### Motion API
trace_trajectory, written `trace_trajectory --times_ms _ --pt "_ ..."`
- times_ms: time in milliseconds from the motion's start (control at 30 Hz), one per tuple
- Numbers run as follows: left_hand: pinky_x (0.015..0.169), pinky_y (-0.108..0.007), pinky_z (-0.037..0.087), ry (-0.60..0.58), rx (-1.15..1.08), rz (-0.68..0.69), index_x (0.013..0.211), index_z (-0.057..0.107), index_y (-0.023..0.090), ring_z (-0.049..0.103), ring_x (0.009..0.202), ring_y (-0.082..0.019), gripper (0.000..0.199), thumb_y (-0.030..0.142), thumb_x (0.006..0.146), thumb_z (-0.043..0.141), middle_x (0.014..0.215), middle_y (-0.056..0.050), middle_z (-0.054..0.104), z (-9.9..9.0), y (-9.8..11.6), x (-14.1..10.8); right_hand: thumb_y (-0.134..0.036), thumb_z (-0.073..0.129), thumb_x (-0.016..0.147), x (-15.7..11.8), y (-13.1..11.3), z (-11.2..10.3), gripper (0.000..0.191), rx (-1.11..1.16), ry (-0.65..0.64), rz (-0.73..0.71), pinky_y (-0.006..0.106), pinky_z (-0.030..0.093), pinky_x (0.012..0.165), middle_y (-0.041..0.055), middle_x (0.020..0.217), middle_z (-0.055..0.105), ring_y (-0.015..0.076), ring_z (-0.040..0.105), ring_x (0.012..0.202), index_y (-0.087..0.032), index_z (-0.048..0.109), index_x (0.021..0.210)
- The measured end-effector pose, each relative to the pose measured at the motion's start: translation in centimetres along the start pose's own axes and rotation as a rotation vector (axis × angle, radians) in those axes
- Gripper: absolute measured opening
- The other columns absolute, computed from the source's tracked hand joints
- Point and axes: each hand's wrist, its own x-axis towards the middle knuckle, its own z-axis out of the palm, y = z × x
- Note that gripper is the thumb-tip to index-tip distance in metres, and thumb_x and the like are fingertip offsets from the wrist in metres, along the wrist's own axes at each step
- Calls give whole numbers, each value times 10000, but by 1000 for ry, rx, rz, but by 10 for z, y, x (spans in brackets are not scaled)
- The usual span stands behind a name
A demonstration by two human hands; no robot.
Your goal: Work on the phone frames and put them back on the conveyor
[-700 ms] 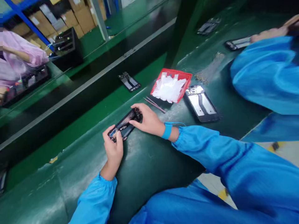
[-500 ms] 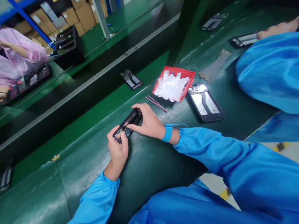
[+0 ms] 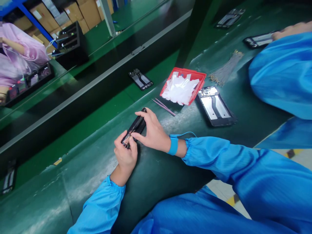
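Note:
Both of my hands hold an opened phone body [image 3: 136, 127], tilted above the green mat. My left hand [image 3: 126, 154] grips its lower end, the thumb pressing near the exposed parts. Around the upper end curl the fingers of my right hand [image 3: 154, 131], with that thumb lying on the inner side close to the left thumb. A blue strap [image 3: 173, 144] circles my right wrist. Beyond the right hand lie tweezers [image 3: 163, 107] and a red tray [image 3: 203, 78] heaped with white slips [image 3: 181, 89]. Another opened phone body [image 3: 215, 107] rests flat to their right.
Along the green conveyor [image 3: 107, 112] lie several phone bodies, one phone body [image 3: 140, 79] straight ahead. A bundle of thin cables [image 3: 226, 68] is behind the tray. A co-worker's blue sleeve [image 3: 282, 74] reaches in at right. Across the line sits a person in pink [image 3: 21, 55].
The held phone has tipped more edge-on, and both hands have shifted slightly with it. My grip stays on both ends. The phone bodies on the conveyor appear slightly further right and up.

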Motion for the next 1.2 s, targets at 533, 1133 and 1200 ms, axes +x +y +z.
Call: trace_trajectory --times_ms 533,1133,1200 --pt "352 -186 475 -129 -420 -604 1075 634 196 624 543 -115 379 396 792 788 869 -6 643 -5 -8 30 -376 618 984 17 25 -8 318 -149 -155 -284 479 441 924 141 1175 676 320 596 1071 -171 631 1227" --pt "954 -348 559 -353 -572 -445 1235 603 206 704 1054 -222 479 424 847 781 1169 -86 725 0 -4 17 -431 620 950 5 13 -3 382 545 -330 111 354 589 812 77 1104 668 202 667 956 -199 496 1227" --pt "929 -338 563 -379 -530 -418 1207 611 202 705 1019 -215 440 410 856 773 1125 -77 729 -1 3 16 -410 576 972 5 13 -3 307 560 -350 87 356 582 810 53 1021 666 196 654 903 -195 507 1180"
